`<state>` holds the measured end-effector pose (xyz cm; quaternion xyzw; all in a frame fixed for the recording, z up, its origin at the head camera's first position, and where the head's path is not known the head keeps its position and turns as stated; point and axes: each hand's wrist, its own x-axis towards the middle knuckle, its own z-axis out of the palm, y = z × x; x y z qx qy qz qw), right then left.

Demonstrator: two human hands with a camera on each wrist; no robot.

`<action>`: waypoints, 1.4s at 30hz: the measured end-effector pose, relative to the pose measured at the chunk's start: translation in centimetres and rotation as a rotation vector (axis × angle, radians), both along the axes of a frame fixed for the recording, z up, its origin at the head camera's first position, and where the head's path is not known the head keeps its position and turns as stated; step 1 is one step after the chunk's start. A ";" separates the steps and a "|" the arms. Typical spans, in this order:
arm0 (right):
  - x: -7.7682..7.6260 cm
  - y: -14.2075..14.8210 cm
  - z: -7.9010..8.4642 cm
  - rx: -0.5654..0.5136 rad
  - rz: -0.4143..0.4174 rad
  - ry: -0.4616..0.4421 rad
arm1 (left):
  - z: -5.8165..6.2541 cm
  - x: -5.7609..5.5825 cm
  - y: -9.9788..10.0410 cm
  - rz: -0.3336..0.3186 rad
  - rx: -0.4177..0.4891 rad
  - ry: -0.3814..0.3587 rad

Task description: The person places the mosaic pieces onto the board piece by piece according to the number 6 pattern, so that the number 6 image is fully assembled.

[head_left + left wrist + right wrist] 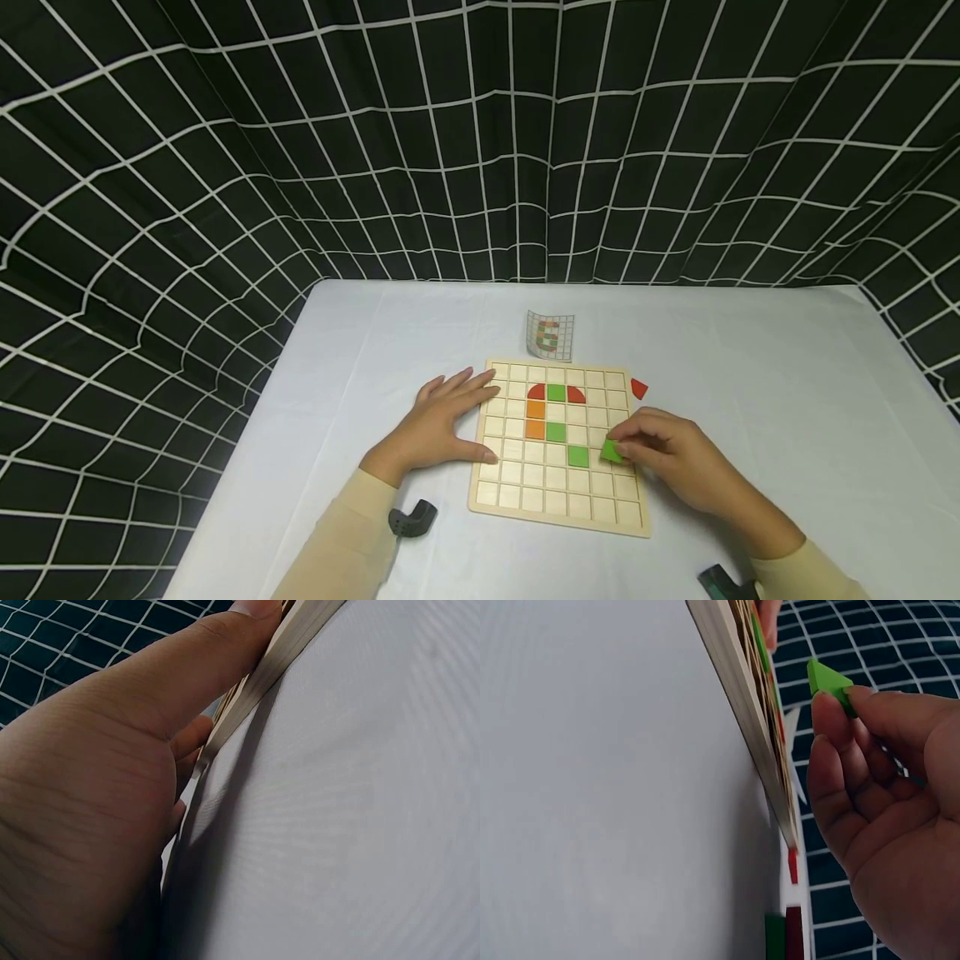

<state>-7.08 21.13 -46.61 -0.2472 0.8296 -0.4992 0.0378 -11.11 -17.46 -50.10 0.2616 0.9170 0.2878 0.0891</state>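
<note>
A wooden grid board (pixel 555 502) lies on the white table. My left hand (pixel 435 423) rests on its left edge, fingers spread and thumb extended; in the left wrist view the thumb (pixel 202 667) touches the rim. Between thumb and fingertips my right hand (pixel 678 457) pinches a green tile (pixel 610 452), held over the board's right side; the right wrist view shows the tile (pixel 829 681) tilted. Set in the grid are two red rounded-corner tiles (pixel 536 392), two orange squares (pixel 535 429) and three green squares (pixel 578 457).
Behind the board stands a curled pattern card (pixel 550 336) with a coloured grid figure. A loose red piece (pixel 638 388) lies beside the board's upper right corner. Green (pixel 775 937) and dark red (pixel 794 934) pieces show low in the right wrist view. Black gridded cloth (pixel 510 125) hangs behind.
</note>
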 end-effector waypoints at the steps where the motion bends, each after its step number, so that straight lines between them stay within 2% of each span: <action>1: 0.0 -0.2 0.0 0.004 0.004 0.000 | 0.0 0.0 0.0 -0.001 0.000 0.002; 10: -0.5 -1.7 0.3 0.035 0.025 0.054 | -0.2 -0.1 0.0 -0.006 -0.008 0.008; 20: -1.1 -3.2 1.1 0.053 0.019 0.022 | -0.2 -0.1 -0.1 -0.002 0.000 -0.005; 26: -1.3 -3.8 1.3 0.022 0.022 0.031 | -0.2 -0.1 -0.1 -0.002 0.006 -0.006; 34: -1.4 -5.2 1.2 -0.028 0.065 0.030 | -0.1 -0.1 -0.1 0.000 -0.001 -0.006; 42: -1.7 -6.6 1.0 0.016 0.074 -0.016 | -0.1 0.0 -0.1 -0.001 0.001 -0.007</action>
